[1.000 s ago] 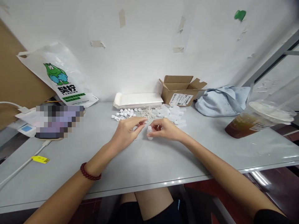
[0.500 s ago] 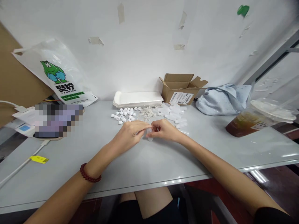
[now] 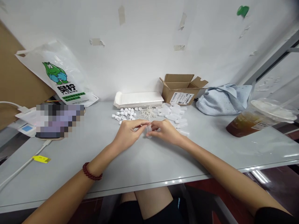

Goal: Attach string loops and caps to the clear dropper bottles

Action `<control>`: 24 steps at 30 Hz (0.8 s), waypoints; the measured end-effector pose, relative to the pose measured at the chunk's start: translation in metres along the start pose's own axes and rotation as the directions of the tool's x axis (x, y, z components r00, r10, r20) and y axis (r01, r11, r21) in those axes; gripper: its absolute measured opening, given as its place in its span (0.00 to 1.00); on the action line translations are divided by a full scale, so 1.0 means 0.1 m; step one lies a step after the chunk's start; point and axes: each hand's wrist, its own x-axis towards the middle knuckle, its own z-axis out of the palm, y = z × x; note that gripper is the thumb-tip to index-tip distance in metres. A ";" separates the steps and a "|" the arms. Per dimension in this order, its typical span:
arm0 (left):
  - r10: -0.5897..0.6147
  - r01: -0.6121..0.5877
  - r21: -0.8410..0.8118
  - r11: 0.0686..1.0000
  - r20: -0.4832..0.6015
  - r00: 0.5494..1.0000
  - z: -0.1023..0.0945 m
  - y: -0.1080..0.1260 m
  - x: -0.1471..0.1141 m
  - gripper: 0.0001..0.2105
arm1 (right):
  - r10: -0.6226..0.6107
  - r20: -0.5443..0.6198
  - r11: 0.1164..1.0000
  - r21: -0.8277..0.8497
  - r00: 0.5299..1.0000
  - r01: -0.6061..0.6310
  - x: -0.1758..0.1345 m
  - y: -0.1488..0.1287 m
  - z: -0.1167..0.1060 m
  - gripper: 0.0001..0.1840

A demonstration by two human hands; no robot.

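Observation:
A small translucent plastic bottle (image 3: pixel 149 133) stands upright near the middle of the table, and my right hand (image 3: pixel 163 130) is closed round it from the right. At the bottle's top, my left hand (image 3: pixel 129 131) has thumb and fingertips pinched together; what lies between them is too small to make out. Just beyond my hands are white caps (image 3: pixel 125 112) on the left, a tangle of thin white strings or sticks (image 3: pixel 147 112) in the middle, and more translucent bottles (image 3: pixel 174 115) on the right.
Flat white cartons (image 3: pixel 140 98) and an open cardboard box (image 3: pixel 178 90) line the wall. To the right are a light blue cloth bag (image 3: pixel 223 99) and a tilted-looking drink cup (image 3: pixel 244 124). A phone (image 3: pixel 60 121), white cable (image 3: pixel 23 168) and plastic bag (image 3: pixel 58 71) occupy the left.
My left fingers have gone from lying stretched over the bottle's top to a pinch there. My right hand keeps its hold on the bottle, with little movement.

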 end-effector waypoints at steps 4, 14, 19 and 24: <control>-0.028 0.028 -0.008 1.000 -0.035 0.999 0.02 0.03 0.00 0.06 | -0.012 -0.031 0.997 -0.080 0.999 0.010 -0.01 0.00 0.07 0.09; 0.005 -0.004 0.066 0.998 -0.015 1.000 0.04 0.00 0.01 0.06 | -0.036 -0.006 0.977 -0.212 0.999 0.034 -0.01 -0.04 0.15 0.11; 0.109 -0.111 0.103 0.988 0.022 0.994 -0.01 0.01 0.03 0.06 | -0.094 0.015 0.967 -0.237 0.995 0.095 -0.01 -0.02 0.16 0.11; 0.195 -0.184 0.181 0.966 -0.042 0.980 -0.01 0.00 0.00 0.10 | -0.062 0.008 0.993 -0.101 0.998 0.063 0.00 -0.02 0.14 0.07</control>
